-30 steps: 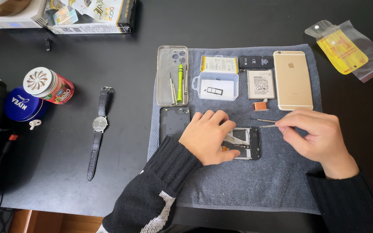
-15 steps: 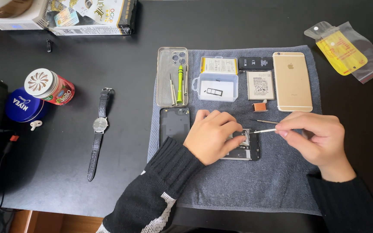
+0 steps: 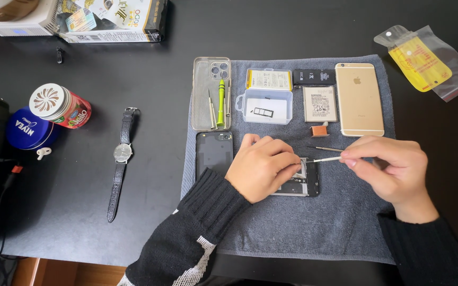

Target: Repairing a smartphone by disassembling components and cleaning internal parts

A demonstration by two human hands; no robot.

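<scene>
On the soft grey towel (image 3: 303, 222) covering the dark bench (image 3: 133, 79), the left hand (image 3: 263, 167) lies curled over the opened phone (image 3: 300, 180), pinning it; the right hand (image 3: 385, 169) pinches a thin metal tool (image 3: 325, 159), tip at the phone. Since before, the right hand has edged nearer.

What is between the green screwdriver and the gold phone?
In the head view, the clear plastic box and two flat batteries lie between the green screwdriver and the gold phone.

parts crowd towel's (image 3: 292, 228) top, front bare
</scene>
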